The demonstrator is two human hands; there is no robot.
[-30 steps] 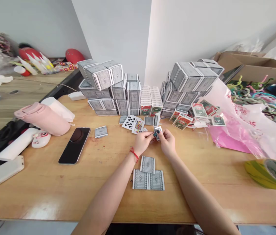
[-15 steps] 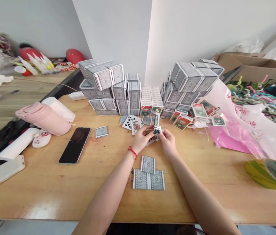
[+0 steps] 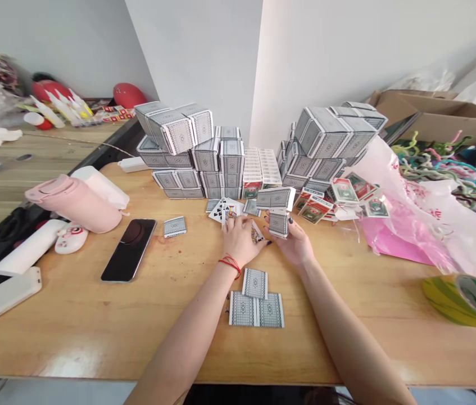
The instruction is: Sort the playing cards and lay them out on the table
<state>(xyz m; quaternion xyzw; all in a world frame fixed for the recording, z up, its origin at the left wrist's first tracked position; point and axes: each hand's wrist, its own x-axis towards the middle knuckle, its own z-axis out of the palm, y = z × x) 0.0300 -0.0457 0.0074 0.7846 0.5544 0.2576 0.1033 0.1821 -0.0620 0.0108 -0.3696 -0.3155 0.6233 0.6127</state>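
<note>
The left hand (image 3: 238, 243) is partly open, its fingers on the face-up playing cards (image 3: 217, 211); the right hand (image 3: 294, 246), just right of those cards, closes around folded cards (image 3: 279, 224). A slack grip could let the folds spring apart; dragging fingers could scatter the face-up cards. Behind these, stacked card blocks (image 3: 180, 135) and card boxes (image 3: 252, 190) limit reach; the smartphone (image 3: 128, 250) lies to their left.

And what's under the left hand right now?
Face-up playing cards show beyond and beside the left hand; whatever lies directly beneath its palm is covered.
</note>
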